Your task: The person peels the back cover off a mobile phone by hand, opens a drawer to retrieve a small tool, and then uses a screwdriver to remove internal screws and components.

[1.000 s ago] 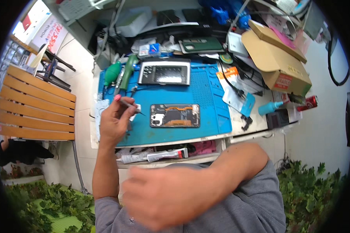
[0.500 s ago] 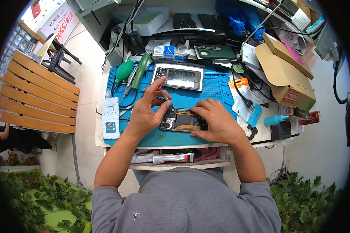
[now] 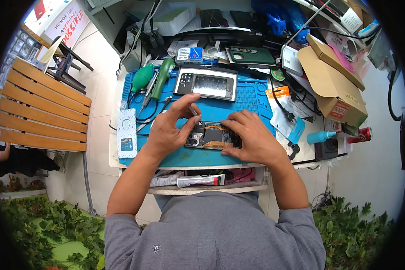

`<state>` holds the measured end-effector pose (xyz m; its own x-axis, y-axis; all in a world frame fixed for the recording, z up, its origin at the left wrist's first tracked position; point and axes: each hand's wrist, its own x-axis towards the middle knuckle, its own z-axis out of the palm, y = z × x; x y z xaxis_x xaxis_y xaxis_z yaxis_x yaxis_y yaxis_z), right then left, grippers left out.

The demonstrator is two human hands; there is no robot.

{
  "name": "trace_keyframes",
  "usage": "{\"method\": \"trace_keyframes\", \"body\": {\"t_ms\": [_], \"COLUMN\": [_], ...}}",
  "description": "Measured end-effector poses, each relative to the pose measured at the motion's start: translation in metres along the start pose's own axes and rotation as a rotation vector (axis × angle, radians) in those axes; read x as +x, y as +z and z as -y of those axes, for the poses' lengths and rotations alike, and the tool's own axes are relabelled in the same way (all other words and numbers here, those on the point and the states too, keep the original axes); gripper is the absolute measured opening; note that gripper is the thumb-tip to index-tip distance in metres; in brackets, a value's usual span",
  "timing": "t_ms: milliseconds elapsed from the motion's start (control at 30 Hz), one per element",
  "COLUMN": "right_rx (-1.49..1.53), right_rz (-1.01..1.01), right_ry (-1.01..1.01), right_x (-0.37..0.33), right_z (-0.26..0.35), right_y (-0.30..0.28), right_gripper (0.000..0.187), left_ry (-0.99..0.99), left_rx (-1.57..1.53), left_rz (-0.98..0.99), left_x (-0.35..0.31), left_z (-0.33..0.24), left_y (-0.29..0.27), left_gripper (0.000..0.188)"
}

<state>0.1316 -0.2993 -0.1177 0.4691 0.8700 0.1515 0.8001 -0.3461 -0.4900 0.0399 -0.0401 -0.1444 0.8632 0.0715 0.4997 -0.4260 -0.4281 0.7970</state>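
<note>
A white workbench (image 3: 303, 150) fills the middle of my view, with a slatted wooden bench (image 3: 45, 115) on the floor to its left. A blue mat (image 3: 198, 157) covers much of the worktop; an opened cardboard box (image 3: 328, 87) sits at the far right.

I see the right hand (image 3: 255, 141) closed over the right end of an opened phone (image 3: 213, 137), its thumb at the near edge and its fingers at the far edge. The left hand (image 3: 168, 132) is at the phone's other end, thumb and forefinger pinched together on a slim tool.

Beyond the hands, a flat pack (image 3: 218, 72) containing a dark phone panel lies on the mat. The opened phone itself lies on the mat near its front edge, inner parts facing up, with orange strips along the interior and the camera cluster toward the left.

A slim white box (image 3: 127, 132) lies at the mat's left side; farther back I note a green-handled tool (image 3: 163, 78) and, just beside it, a green bulb blower (image 3: 142, 78).

Smallest is the slim tool (image 3: 193, 110), tilted above the phone's far left corner; I cannot tell whether its tip touches.
</note>
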Motion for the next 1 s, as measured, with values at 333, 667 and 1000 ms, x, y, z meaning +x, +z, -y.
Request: {"method": "trace_keyframes", "body": {"t_ms": [333, 667, 1000], "right_rx": [0.031, 0.020, 0.069], "right_rz": [0.047, 0.028, 0.057], "right_ry": [0.027, 0.027, -0.015], "right_x": [-0.004, -0.015, -0.001], "right_z": [-0.001, -0.004, -0.017], "right_y": [-0.009, -0.015, -0.017], "right_gripper": [0.075, 0.076, 0.082], "left_ry": [0.072, 0.047, -0.117], "left_rx": [0.120, 0.064, 0.086], "left_rz": [0.123, 0.174, 0.232], "left_x": [0.011, 0.024, 0.027], "left_z": [-0.010, -0.031, -0.023], "left_y": [-0.005, -0.003, -0.023], "left_gripper": [0.056, 0.054, 0.056]}}
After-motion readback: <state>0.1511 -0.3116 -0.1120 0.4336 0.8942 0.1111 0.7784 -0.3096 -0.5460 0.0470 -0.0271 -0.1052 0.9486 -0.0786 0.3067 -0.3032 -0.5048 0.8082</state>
